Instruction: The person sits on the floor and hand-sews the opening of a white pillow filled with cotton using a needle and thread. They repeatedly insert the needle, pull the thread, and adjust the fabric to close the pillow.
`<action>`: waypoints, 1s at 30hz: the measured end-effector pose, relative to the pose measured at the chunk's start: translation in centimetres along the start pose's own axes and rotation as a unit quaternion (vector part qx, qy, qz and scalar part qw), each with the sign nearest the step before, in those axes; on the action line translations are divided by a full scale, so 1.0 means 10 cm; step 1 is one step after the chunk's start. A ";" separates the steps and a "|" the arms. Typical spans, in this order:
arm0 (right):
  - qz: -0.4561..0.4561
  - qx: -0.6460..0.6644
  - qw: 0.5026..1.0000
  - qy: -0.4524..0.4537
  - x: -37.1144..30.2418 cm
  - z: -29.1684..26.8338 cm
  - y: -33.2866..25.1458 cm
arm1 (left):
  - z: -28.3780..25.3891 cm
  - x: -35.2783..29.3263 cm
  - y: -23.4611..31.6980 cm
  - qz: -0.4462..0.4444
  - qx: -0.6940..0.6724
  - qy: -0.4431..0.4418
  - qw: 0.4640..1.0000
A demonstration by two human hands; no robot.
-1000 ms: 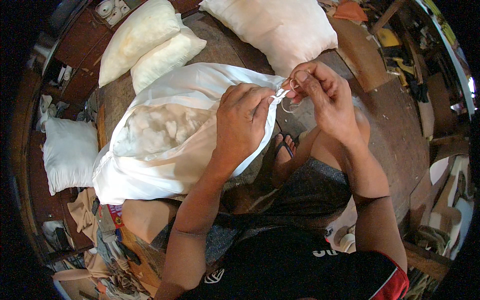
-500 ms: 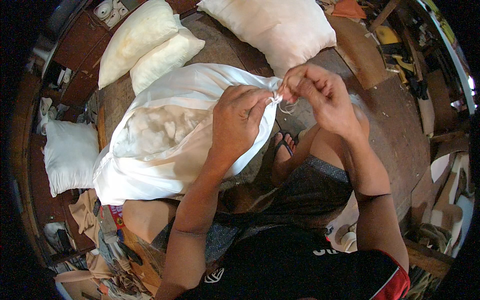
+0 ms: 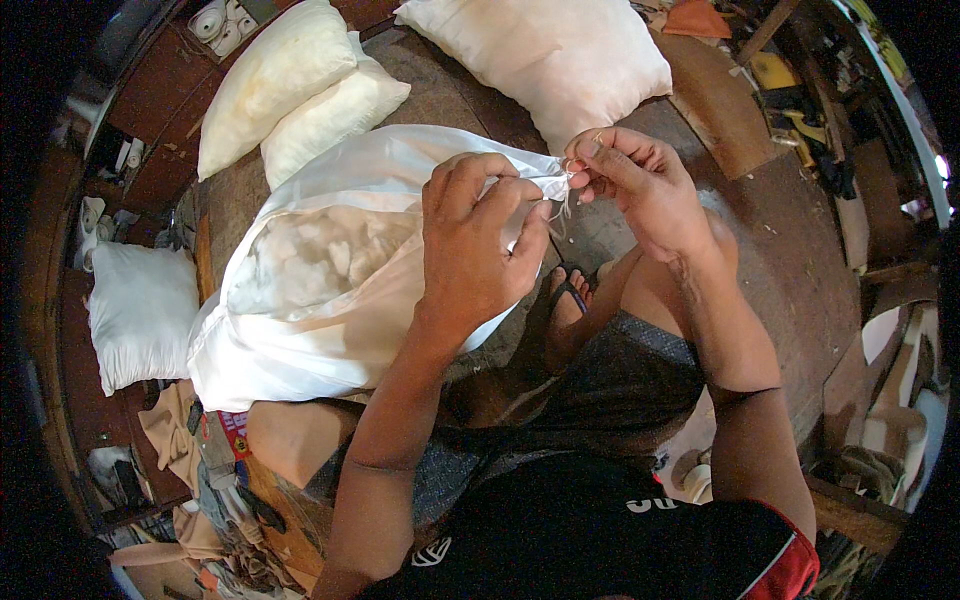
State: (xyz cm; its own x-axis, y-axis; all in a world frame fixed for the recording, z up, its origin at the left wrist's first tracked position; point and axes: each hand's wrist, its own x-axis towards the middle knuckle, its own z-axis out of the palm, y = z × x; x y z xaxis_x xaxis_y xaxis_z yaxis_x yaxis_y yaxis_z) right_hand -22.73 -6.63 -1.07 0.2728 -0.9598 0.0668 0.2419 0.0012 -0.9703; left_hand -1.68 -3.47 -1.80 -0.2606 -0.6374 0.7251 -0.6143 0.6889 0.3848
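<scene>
A white cloth pillow cover (image 3: 300,355) lies in front of me, bulging with pale, lumpy stuffing (image 3: 320,250) that shows through an opening in its side. Its gathered corner stretches toward my right hand (image 3: 645,195), whose thumb and fingertips pinch a thin pale thread (image 3: 565,206) at the tip. Loose thread ends hang below that corner. My left hand (image 3: 478,225) rests at the cover's right end, its thumb parted from the index finger. Some of the left fingertips are against the cloth, partly hidden from view.
Two cream pillows (image 3: 275,85) lie at the far left, and a large white pillow (image 3: 550,60) lies at the back. A smaller white pillow (image 3: 145,315) sits at the left. Heaped fabric scraps (image 3: 225,515) are at the lower left. My sandalled foot (image 3: 570,295) rests below the hands.
My left thumb and fingers have spread apart from their pinch on the corner. The right hand has turned slightly and stays at the tip, where the thread now shows more.
</scene>
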 end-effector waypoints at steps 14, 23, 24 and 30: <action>0.002 0.047 0.997 0.054 0.02 -0.04 -0.03 | -0.58 0.16 0.11 -0.061 -0.058 -0.107 0.991; 0.003 0.013 0.997 0.082 0.08 0.05 -0.02 | -0.56 0.10 0.21 -0.175 -0.258 -0.109 0.944; -0.017 0.009 0.995 0.096 0.13 -0.06 0.05 | -0.61 0.14 0.24 -0.170 -0.255 -0.115 0.945; 0.013 0.031 0.997 0.073 0.08 -0.11 -0.04 | -1.10 0.15 0.27 -0.064 -0.377 0.099 0.919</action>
State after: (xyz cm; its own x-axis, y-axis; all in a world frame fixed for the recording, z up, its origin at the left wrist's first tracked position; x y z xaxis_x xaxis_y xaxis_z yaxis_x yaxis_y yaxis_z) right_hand -23.64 -7.73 -0.90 0.1427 -0.9898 0.0029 0.2950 0.0398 -0.9547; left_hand 4.50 1.23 6.61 -0.0368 -0.7057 0.7076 0.0804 0.7037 0.7060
